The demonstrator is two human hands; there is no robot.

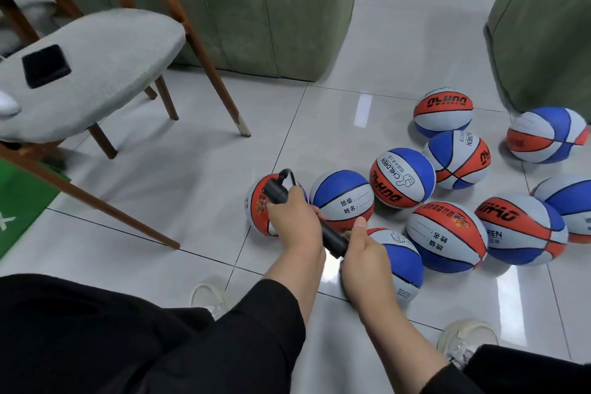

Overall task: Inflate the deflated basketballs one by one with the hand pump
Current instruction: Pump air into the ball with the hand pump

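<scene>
gripping black hand pump (305,216) with both hands: left hand (295,221) wrapping the barrel, right hand (367,253) clenching the lower handle end. pump lying tilted over the floor tiles, short hose (287,173) curling off its far end onto the leftmost basketball (260,206), red/white/blue, sitting on the floor just behind left hand. needle contact hidden, cannot tell. neighbouring ball (342,198) touching it on the right, another ball (403,262) lying partly under right hand. more balls crowding the floor toward the right edge, one (443,113) looking dented on top. grey chair (96,67) with brown legs standing at left, green sofa (271,19) sitting behind. reading "duhao" and "children" on ball (403,177), plus chinese name/class fields on several.
</scene>
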